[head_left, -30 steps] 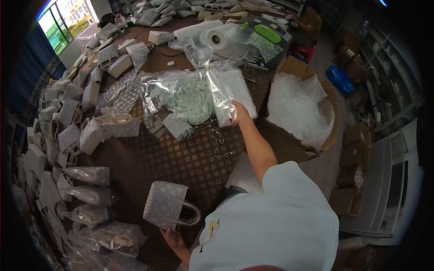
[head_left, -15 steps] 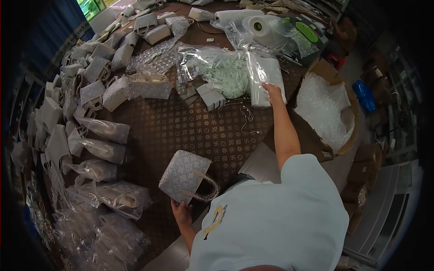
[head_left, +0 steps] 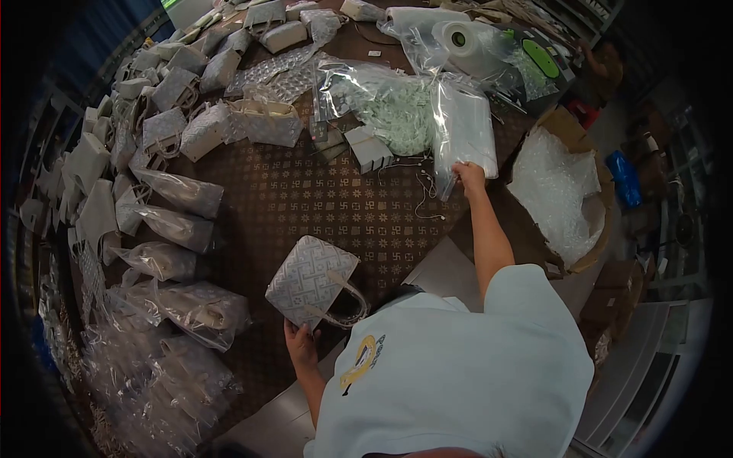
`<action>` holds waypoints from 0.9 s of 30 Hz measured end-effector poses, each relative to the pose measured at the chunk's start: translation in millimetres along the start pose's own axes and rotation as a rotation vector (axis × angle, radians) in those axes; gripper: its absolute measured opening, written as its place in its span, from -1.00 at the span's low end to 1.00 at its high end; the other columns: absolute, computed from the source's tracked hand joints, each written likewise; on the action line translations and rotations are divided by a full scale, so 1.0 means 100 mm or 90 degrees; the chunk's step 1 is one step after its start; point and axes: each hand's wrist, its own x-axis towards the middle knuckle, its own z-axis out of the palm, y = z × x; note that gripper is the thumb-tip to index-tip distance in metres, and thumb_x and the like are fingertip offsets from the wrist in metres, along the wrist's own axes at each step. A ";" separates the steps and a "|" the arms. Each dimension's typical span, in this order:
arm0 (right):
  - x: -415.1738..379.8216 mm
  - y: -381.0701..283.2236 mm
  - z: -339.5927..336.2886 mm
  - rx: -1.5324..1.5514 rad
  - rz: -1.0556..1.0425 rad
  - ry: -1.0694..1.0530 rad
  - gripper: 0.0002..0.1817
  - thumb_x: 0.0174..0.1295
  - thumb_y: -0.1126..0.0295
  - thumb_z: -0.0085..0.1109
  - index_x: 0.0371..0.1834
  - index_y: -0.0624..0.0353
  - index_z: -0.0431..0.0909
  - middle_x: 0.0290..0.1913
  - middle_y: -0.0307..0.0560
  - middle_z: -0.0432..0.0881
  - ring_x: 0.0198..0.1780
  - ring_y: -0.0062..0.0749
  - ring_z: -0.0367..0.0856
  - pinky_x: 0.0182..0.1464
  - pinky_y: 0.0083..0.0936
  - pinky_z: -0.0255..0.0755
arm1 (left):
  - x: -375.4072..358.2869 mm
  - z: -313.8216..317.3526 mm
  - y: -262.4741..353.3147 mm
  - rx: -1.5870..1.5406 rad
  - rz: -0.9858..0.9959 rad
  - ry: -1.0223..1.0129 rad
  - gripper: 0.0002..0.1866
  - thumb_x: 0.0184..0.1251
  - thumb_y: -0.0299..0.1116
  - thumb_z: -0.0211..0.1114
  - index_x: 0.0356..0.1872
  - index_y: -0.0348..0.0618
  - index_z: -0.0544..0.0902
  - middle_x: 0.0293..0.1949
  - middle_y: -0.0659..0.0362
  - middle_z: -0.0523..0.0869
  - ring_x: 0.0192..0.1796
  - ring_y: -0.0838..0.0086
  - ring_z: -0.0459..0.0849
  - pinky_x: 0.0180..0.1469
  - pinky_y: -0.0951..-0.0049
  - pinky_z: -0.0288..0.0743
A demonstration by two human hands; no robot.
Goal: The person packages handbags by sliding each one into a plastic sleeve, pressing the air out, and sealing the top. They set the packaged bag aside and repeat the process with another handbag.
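My left hand [head_left: 302,345] grips the lower end of a pale patterned handbag [head_left: 309,276], which is tilted above the brown table with its handle toward my body. At the stack of clear plastic bags [head_left: 475,126], my right hand [head_left: 471,177] is closed on the near edge of the top plastic bag [head_left: 446,164]. That bag's near left corner is drawn toward me, past the stack's edge. Left of the stack are a heap of pale green packets [head_left: 401,122] and a small white box [head_left: 368,149].
Handbags in clear wrapping [head_left: 183,229] line the table's left side, with unwrapped handbags [head_left: 164,130] behind them. A cardboard box [head_left: 603,221] of clear plastic wrap stands on the right. Rolls of plastic film [head_left: 466,42] lie at the back. White cords [head_left: 424,200] lie near my right hand.
My right hand has moved toward me along the stack and closed on the top plastic bag, drawing its edge nearer. The handbag stays in my left hand, turned slightly.
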 end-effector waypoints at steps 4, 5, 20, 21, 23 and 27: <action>-0.48 -0.19 0.18 -0.065 -0.204 0.138 -0.83 -0.03 0.41 0.18 -0.48 0.27 0.44 -0.50 -0.09 0.56 -0.46 -0.39 0.51 -0.38 -0.46 0.40 | -0.03 0.03 0.04 0.005 0.011 -0.010 -0.30 0.12 -0.53 0.21 0.33 0.00 0.18 0.12 0.24 0.48 0.05 0.41 0.55 -0.20 0.38 0.59; -0.64 -0.34 0.29 -0.011 -0.255 0.121 -0.81 -0.04 0.40 0.18 -0.47 0.29 0.42 -0.41 -0.04 0.58 -0.44 -0.34 0.52 -0.34 -0.41 0.43 | -0.02 0.04 0.03 0.016 0.020 -0.011 -0.31 0.14 -0.52 0.21 0.33 -0.06 0.18 0.13 0.19 0.47 0.09 0.35 0.53 -0.08 0.31 0.57; -2.34 -0.57 1.85 -0.474 -1.007 -0.723 -0.78 -0.07 0.45 0.17 -0.29 0.15 0.58 0.06 -0.06 0.51 0.09 -0.19 0.49 0.17 -0.26 0.31 | 0.19 0.75 0.77 -0.129 0.235 0.235 -0.71 0.31 -0.47 0.16 0.04 -0.18 0.43 -0.16 0.11 0.68 -0.21 0.41 0.70 -0.20 0.50 0.60; -2.23 -0.48 1.85 -0.430 -1.023 -0.626 -0.77 -0.06 0.45 0.16 -0.27 0.16 0.58 -0.02 -0.09 0.54 0.03 -0.17 0.51 0.16 -0.26 0.31 | 0.32 0.63 0.61 -0.204 0.218 0.251 -0.75 0.31 -0.48 0.14 0.00 -0.15 0.45 -0.13 0.08 0.67 -0.14 0.37 0.68 -0.12 0.39 0.62; -2.15 -0.45 1.75 -0.384 -1.037 -0.540 -0.76 -0.05 0.45 0.16 -0.24 0.17 0.57 -0.09 -0.12 0.57 -0.03 -0.16 0.53 0.14 -0.25 0.32 | 0.42 0.56 0.51 -0.292 0.215 0.257 -0.75 0.32 -0.48 0.14 0.01 -0.13 0.45 -0.11 0.09 0.66 -0.10 0.35 0.67 -0.08 0.33 0.61; -2.29 -0.39 1.38 -0.311 -0.534 -0.409 -0.72 0.13 0.27 0.19 -0.15 0.18 0.55 -0.25 -0.19 0.61 -0.22 -0.35 0.59 -0.14 -0.37 0.46 | 0.37 0.57 0.48 -0.372 0.213 0.207 -0.74 0.32 -0.45 0.16 0.02 -0.10 0.46 -0.06 0.13 0.65 -0.01 0.29 0.64 0.03 0.16 0.57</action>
